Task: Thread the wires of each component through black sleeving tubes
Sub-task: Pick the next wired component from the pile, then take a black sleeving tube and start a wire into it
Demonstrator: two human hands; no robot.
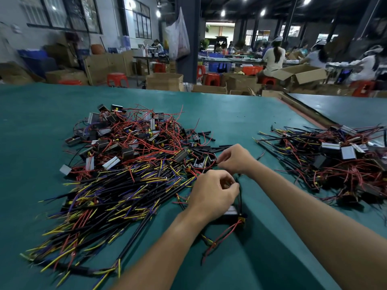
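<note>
A green-covered table [240,114] fills the near view. Beyond its far edge is a workshop of cardboard boxes [164,81], red stools [117,79] and seated workers [272,57]. Near the middle, the left hand [211,191] has its fingers curled. Its thumb and fingertips pinch the top of a thin black strand [240,197] — wire or sleeving, I cannot tell — that runs down to a small component [229,213] lying on the table beside the wrist. Red wires [225,232] trail nearward from it. Just beyond, the right hand [234,160] is curled too, fingertips drawn together at the edge of the big pile [129,155] — whether they grip anything cannot be told. Loose black sleeving tubes [209,148] lie just past that hand. The big pile of components and coloured wires spreads to the left, and a second pile [335,162] sits well apart on the right.
</note>
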